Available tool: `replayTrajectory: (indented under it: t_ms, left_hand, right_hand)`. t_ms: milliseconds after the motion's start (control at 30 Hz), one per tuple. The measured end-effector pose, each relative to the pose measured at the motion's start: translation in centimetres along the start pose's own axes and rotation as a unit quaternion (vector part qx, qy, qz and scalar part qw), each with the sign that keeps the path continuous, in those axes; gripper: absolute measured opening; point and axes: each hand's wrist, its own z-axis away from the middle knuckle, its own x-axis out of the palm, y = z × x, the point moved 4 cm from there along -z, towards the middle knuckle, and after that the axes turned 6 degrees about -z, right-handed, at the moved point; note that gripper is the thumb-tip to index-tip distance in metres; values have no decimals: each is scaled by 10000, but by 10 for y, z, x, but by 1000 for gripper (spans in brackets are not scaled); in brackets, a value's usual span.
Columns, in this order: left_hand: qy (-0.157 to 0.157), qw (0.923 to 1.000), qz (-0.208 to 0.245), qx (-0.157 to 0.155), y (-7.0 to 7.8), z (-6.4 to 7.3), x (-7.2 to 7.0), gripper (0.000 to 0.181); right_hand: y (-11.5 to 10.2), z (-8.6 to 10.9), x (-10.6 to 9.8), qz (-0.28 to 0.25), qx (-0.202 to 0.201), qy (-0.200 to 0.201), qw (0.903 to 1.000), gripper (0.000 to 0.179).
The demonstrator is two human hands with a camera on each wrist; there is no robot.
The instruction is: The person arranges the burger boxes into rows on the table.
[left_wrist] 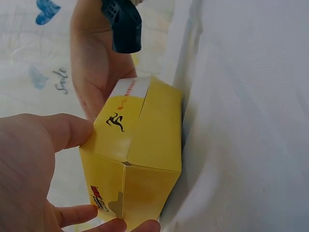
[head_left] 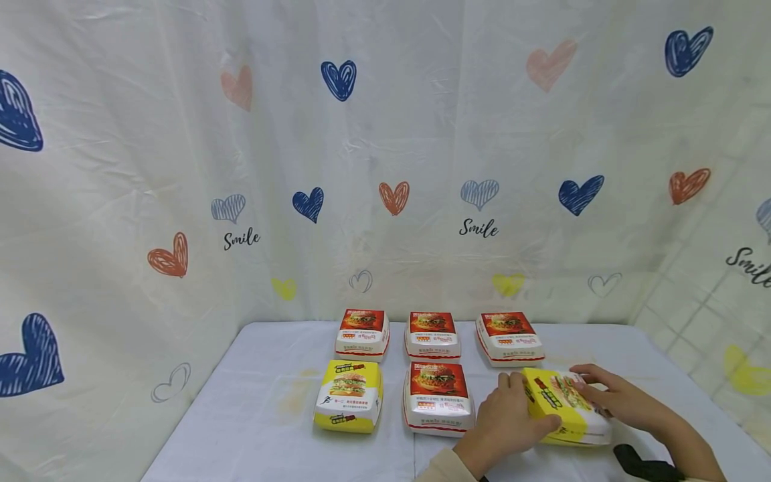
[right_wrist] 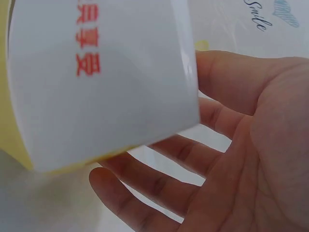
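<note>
Both hands hold a yellow and white burger box (head_left: 565, 405) at the right of the front row, its lid closed and turned at an angle. My left hand (head_left: 506, 418) grips its left end; in the left wrist view the thumb (left_wrist: 72, 130) lies at the box's top corner, fingers around the far side. My right hand (head_left: 626, 398) holds the other end, thumb along the top edge. In the right wrist view its fingers (right_wrist: 154, 183) reach behind and beneath the white end of the box.
Three red and white burger boxes (head_left: 363, 335) form a back row. In front stand another yellow burger box (head_left: 348, 396) and a red and white one (head_left: 438, 399), close beside my left hand. A curtain with hearts (head_left: 421, 134) hangs behind the white-covered table (head_left: 241, 402).
</note>
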Motion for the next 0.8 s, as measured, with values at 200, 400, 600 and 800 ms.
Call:
replayTrajectory:
  t_ms: [200, 400, 600, 800]
  left_hand:
    - [-78, 9998, 163, 71, -3, -2, 2, 71]
    - [-65, 9985, 544, 83, -6, -2, 0, 58]
    - [15, 9976, 686, -21, -6, 0, -4, 50]
    - [53, 9967, 790, -153, -7, 0, -6, 45]
  right_hand:
    - [2, -1, 0, -406, -61, -91, 9991, 59]
    - [4, -1, -1, -581, -20, -138, 9982, 53]
    - [5, -2, 0, -609, 72, -104, 9981, 49]
    - [6, -2, -1, -535, 146, -141, 9984, 49]
